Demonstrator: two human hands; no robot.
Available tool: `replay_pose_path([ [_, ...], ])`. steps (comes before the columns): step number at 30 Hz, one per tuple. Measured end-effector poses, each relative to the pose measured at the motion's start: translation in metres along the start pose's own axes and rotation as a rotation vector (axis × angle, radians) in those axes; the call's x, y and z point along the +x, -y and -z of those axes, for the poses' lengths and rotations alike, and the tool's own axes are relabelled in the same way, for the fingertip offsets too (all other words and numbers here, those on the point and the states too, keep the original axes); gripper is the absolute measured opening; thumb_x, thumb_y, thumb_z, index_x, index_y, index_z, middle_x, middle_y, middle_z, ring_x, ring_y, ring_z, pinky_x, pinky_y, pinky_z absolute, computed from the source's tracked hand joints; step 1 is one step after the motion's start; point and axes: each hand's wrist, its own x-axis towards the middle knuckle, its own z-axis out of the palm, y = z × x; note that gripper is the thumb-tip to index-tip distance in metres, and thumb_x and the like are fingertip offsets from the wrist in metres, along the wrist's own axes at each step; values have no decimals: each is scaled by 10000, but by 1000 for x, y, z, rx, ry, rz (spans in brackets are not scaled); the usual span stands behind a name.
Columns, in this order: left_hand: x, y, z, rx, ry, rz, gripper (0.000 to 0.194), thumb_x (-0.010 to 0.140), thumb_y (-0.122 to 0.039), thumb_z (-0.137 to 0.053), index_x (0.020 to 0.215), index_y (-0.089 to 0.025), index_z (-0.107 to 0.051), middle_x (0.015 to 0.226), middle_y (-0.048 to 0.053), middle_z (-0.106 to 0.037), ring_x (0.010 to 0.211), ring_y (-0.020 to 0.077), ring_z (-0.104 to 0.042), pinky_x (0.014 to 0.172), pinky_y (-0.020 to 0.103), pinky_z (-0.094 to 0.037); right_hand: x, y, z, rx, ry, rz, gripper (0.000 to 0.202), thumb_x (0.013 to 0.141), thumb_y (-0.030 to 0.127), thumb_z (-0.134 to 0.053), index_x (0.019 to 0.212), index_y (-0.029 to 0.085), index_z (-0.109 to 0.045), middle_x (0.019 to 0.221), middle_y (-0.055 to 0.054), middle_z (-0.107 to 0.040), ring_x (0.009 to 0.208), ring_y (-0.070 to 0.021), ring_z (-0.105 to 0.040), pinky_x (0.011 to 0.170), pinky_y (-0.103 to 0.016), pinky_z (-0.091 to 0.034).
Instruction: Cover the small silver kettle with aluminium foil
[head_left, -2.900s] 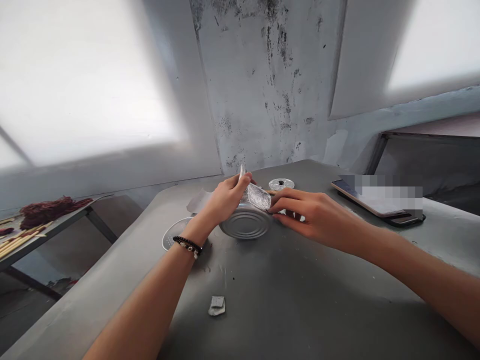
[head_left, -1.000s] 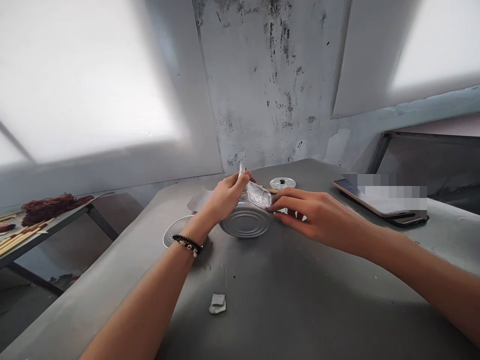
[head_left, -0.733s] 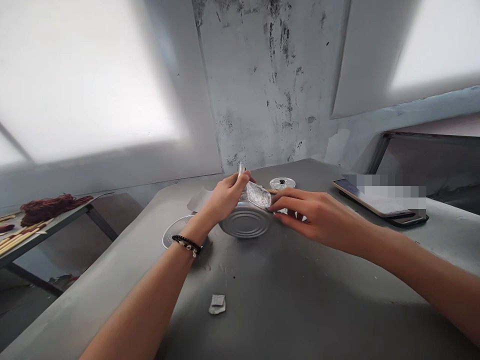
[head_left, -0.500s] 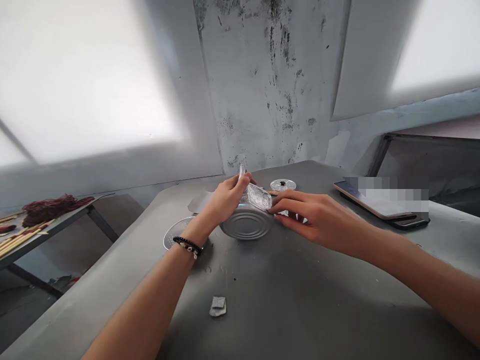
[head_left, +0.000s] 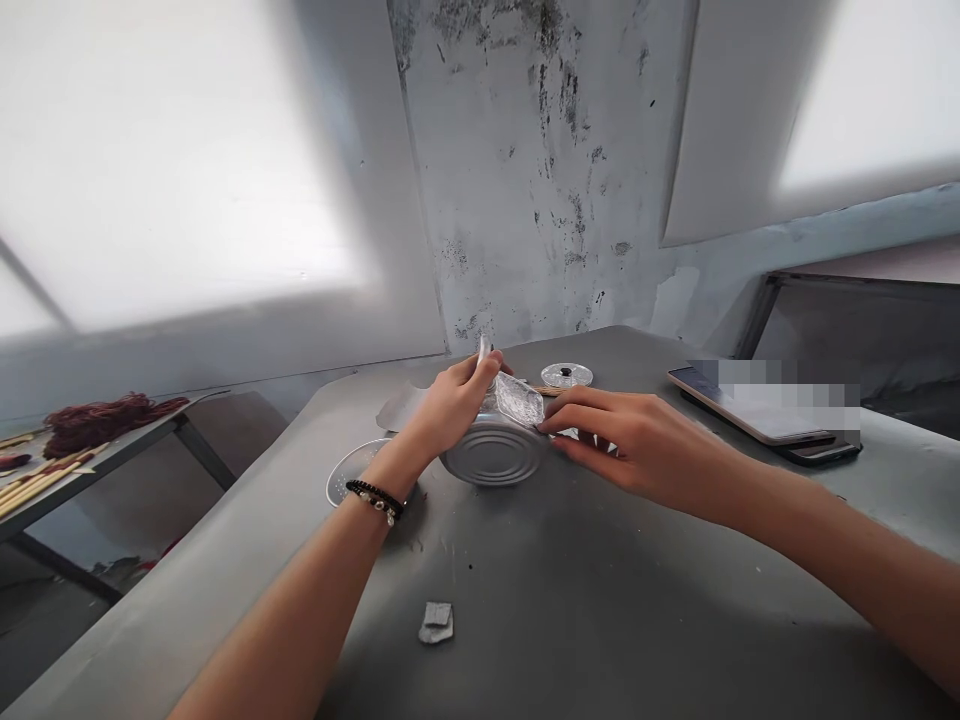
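A metal pot (head_left: 491, 456) lies on its side, its ringed round base towards me. A shiny crinkled foil-like patch (head_left: 520, 400) lies against its upper side. My left hand (head_left: 457, 395), with dark beaded bracelets at the wrist, is closed round a pale silvery part that sticks up from the pot; whether this is a spout or a handle I cannot tell. From the right, my right hand (head_left: 611, 430) pinches the patch's lower right edge between thumb and fingers. Beside my left wrist lies a perforated metal disc (head_left: 345, 470), partly hidden by the arm.
Behind the pot lies a round lid (head_left: 565, 376) with a black knob. Small grey scraps (head_left: 436, 621) sit on the grey table (head_left: 600, 610) in front. A phone (head_left: 750, 410) lies at the right. The left side table (head_left: 142, 455) carries dark red yarn (head_left: 101, 420) and sticks.
Both hands keep their hold and their places on the pot and patch. The whole view has shifted very slightly.
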Motion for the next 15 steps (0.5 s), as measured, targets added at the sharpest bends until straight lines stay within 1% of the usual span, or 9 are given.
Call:
replay_pose_path([
  [4,0,0,0,5,-2,4,593,1029,-687,-365,1059,-236,-748,940,34,-732,1002,255,-666,967,344,-485,0,0,0,6,-1,1,206,1053,183,-550,1183,217,-707,1218,-59,-740,826,-184,-726,668,-325,-515],
  [9,-1,0,0,-7,8,10,590,1034,-690,-364,1084,-240,-742,977,34,-727,1019,259,-660,984,354,-477,-1,-1,-1,-1,-2,15,209,1059,191,-548,1198,220,-701,1229,-64,-737,839,-187,-730,669,-319,-512],
  [15,-1,0,0,-17,4,20,588,1034,-687,-369,1066,-242,-751,928,30,-716,1017,259,-655,981,354,-469,-1,-1,-2,-8,-9,18,214,1066,205,-533,1200,228,-699,1260,-70,-736,874,-197,-740,677,-314,-517],
])
